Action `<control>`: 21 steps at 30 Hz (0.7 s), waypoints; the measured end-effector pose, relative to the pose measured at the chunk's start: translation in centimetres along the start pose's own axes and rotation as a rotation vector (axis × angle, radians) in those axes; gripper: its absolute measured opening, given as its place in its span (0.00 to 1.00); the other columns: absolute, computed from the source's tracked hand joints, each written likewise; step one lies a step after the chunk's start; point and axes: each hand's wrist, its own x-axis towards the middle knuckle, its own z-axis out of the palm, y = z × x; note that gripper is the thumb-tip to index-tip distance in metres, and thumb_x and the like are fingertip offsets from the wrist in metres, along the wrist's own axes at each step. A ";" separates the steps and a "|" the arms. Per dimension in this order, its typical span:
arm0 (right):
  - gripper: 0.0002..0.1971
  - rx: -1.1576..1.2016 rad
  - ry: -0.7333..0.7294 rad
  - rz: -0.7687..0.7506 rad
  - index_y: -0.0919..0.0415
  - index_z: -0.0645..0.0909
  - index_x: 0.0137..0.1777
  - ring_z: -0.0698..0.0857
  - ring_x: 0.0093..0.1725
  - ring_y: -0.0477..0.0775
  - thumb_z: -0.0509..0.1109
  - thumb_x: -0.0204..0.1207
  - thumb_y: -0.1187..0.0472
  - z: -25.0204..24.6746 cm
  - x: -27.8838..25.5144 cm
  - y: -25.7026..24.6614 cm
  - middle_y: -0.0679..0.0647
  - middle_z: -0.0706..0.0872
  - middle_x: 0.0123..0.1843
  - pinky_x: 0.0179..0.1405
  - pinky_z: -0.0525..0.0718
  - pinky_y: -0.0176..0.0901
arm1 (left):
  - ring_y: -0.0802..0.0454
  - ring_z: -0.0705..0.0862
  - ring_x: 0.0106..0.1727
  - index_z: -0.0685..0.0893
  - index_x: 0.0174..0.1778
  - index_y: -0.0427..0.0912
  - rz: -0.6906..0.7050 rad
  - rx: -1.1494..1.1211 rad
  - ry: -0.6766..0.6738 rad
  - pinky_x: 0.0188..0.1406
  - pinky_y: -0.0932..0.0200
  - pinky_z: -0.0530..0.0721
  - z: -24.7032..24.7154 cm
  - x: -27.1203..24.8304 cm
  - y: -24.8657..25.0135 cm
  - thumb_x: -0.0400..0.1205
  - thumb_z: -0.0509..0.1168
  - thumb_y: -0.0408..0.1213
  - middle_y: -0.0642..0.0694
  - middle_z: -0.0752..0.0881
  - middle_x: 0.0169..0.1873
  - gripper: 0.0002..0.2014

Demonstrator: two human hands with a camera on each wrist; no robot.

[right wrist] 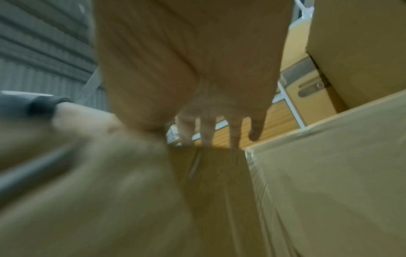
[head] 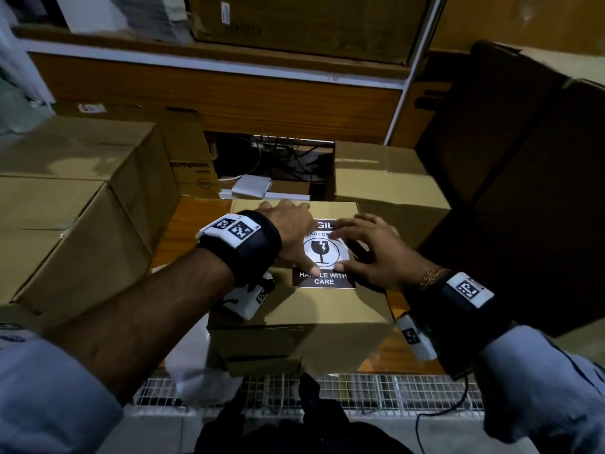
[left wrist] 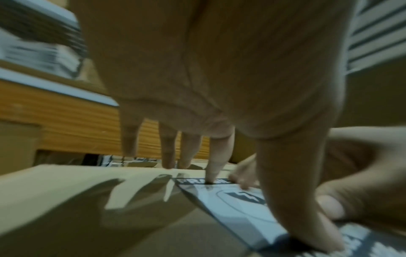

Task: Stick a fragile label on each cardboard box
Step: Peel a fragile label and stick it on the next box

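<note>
Label (head: 324,257) lies on box (head: 314,309) under both hands' spread fingers (print legible only from head view).

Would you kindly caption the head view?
Both hands, left hand and right hand, press a fragile label onto a cardboard box.

Taller boxes (head: 75,204) wall the left, another box (head: 386,178) crowds the right; bare counter (head: 183,224) between stays passable.

shelf: wooden shelf (head: 212,90) across the far side
cables: dark tangled cables (head: 281,158) in the gap under it
white box: small white box (head: 250,186) just in front of the cables
mesh: white wire mesh (head: 360,393) along the near edge
</note>
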 end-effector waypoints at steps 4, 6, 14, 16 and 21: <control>0.58 0.025 -0.200 0.046 0.40 0.53 0.91 0.44 0.91 0.53 0.77 0.66 0.25 -1.2 0.1 0.0 0.37 0.50 0.92 0.87 0.53 0.75 | 0.41 0.70 0.76 0.67 0.83 0.51 -0.010 -0.006 -0.075 0.74 0.34 0.72 -0.1 -0.3 0.5 0.60 0.76 0.78 0.44 0.72 0.77 0.59; 0.65 0.012 -0.303 0.062 0.40 0.43 0.92 0.38 0.91 0.49 0.80 0.63 0.26 -1.8 0.0 0.1 0.34 0.41 0.92 0.87 0.46 0.74 | 0.40 0.68 0.79 0.62 0.85 0.50 -0.028 -0.022 -0.107 0.78 0.35 0.71 -0.2 -0.7 0.0 0.58 0.77 0.78 0.43 0.68 0.80 0.64; 0.32 0.172 0.120 -0.037 0.44 0.83 0.75 0.76 0.77 0.51 0.80 0.72 0.36 -0.6 -0.1 -0.7 0.40 0.82 0.76 0.76 0.77 0.63 | 0.38 0.63 0.86 0.59 0.89 0.59 0.004 -0.186 -0.052 0.81 0.39 0.69 -0.3 -1.6 -1.6 0.71 0.72 0.74 0.42 0.60 0.88 0.53; 0.29 0.027 0.060 -0.069 0.38 0.83 0.74 0.72 0.81 0.54 0.76 0.73 0.34 -0.2 -0.1 -0.7 0.36 0.78 0.80 0.78 0.73 0.67 | 0.38 0.66 0.84 0.64 0.87 0.63 0.001 -0.156 -0.037 0.78 0.37 0.72 -0.2 -1.3 -1.5 0.71 0.72 0.74 0.43 0.62 0.88 0.49; 0.50 -0.016 -0.221 0.023 0.35 0.52 0.91 0.45 0.91 0.54 0.76 0.74 0.30 -1.6 -0.4 -0.9 0.28 0.48 0.90 0.87 0.48 0.70 | 0.37 0.62 0.85 0.57 0.89 0.56 -0.013 -0.058 -0.131 0.80 0.33 0.67 -0.5 -1.2 -0.8 0.64 0.77 0.74 0.41 0.61 0.87 0.60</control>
